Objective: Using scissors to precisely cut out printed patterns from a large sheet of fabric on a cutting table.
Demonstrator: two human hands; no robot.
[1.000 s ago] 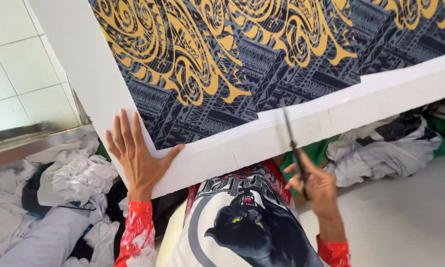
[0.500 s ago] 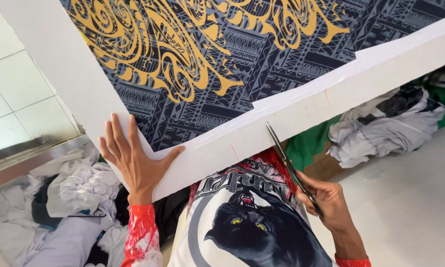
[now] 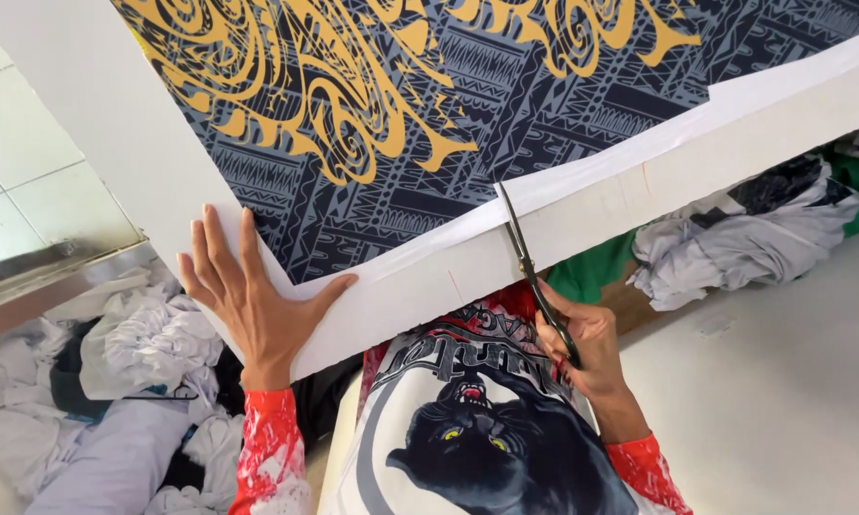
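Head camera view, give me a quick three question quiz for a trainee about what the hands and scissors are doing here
1. True or false: the left hand lies flat, fingers spread, on the corner of the printed sheet.
2. Which does the right hand hold? A) a ruler B) scissors C) a marker
3. Fill in: the scissor blades meet the sheet along its white ____, beside the blue and yellow pattern.

Key
1. True.
2. B: the right hand grips the handles, blades pointing up into the sheet.
3. Border.
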